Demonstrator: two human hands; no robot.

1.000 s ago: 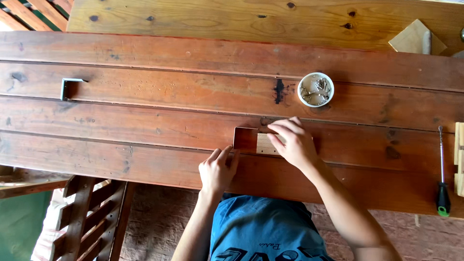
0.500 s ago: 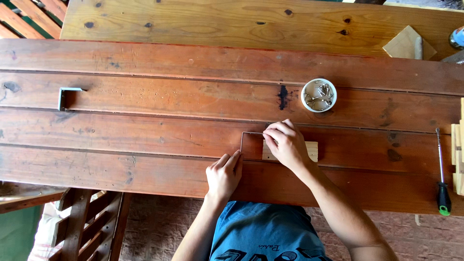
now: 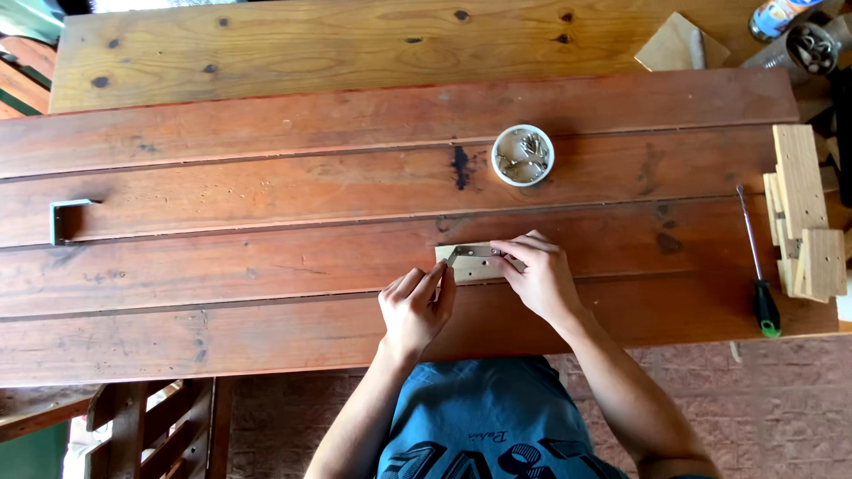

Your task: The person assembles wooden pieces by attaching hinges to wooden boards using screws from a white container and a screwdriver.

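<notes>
A small pale wooden block (image 3: 475, 268) with a metal bracket (image 3: 475, 252) on top lies on the reddish plank tabletop (image 3: 266, 257). My right hand (image 3: 537, 277) rests on the block's right side, fingertips pinching the bracket. My left hand (image 3: 415, 304) sits just left of the block, its fingertips touching the bracket's left end. A white round cup (image 3: 523, 155) holding several screws stands on the planks beyond the block.
A green-handled screwdriver (image 3: 759, 266) lies at the right, beside stacked pale wood pieces (image 3: 803, 213). Another metal bracket (image 3: 64, 218) stands at the far left. A cardboard piece (image 3: 679, 43) and cans (image 3: 803, 35) sit at the back right. A wooden chair (image 3: 160, 426) is below left.
The view has shifted, so the block sits nearer the centre. My right hand has moved off the block's top to its right side, exposing the bracket; my left hand now touches its left end.
</notes>
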